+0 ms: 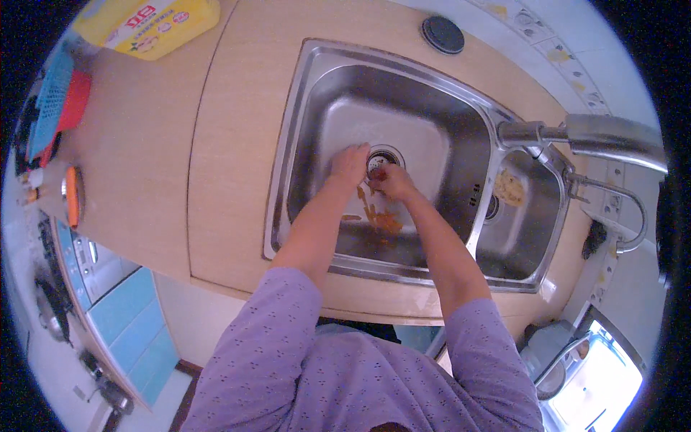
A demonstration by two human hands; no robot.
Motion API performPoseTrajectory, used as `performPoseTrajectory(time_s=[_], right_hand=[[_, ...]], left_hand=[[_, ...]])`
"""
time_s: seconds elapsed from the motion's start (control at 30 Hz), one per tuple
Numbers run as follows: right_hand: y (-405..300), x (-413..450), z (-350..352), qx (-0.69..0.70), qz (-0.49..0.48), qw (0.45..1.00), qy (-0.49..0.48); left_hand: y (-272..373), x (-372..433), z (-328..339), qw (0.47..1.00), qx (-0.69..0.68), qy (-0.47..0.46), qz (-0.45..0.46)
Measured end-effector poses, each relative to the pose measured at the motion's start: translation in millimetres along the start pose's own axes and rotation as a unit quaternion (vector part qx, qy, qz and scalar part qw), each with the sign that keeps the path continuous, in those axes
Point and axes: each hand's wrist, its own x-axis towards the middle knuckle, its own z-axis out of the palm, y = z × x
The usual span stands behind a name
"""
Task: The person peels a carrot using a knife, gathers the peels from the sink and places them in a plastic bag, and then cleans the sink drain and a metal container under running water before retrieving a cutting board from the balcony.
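Note:
Both hands are down in the large stainless-steel sink basin (pixel 329 127), at its drain. My left hand (pixel 350 164) lies against the left side of the drain strainer (pixel 381 157), fingers together; its underside is hidden. Just below and right of the strainer, my right hand (pixel 395 183) has its fingers bent at the rim. A small dark-red bit (pixel 380 174) shows at those fingertips, too blurred to tell whether it is gripped. Orange-brown peel-like scraps (pixel 386 220) lie on the basin floor between my forearms, with thin strips trailing up toward the drain.
Right of the divider, a smaller basin (pixel 505 245) holds a yellowish sponge-like pad (pixel 509 188). A metal faucet (pixel 610 135) reaches over from the right. On the counter (pixel 232 135) are a black round lid (pixel 442 34), a yellow package (pixel 156 27) and a blue plastic basket (pixel 52 102).

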Motion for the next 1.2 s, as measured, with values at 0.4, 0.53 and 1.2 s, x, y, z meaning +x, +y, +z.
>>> performPoseTrajectory(time_s=[0.4, 0.53, 1.2], right_hand=[[8.2, -22.0, -6.8, -0.034, -0.031, 0.993, 0.11], [-23.6, -57.9, -30.2, -0.117, -0.04, 0.98, -0.153], [-27.5, -57.3, -34.6, -0.213, -0.052, 0.974, -0.059]], left_hand=[[11.3, -12.5, -12.6, 0.998, -0.026, 0.05, 0.029], [5.1, -13.7, -10.7, 0.999, -0.007, 0.025, 0.042], [16.3, -27.7, -27.9, 0.95, 0.071, -0.305, 0.004]])
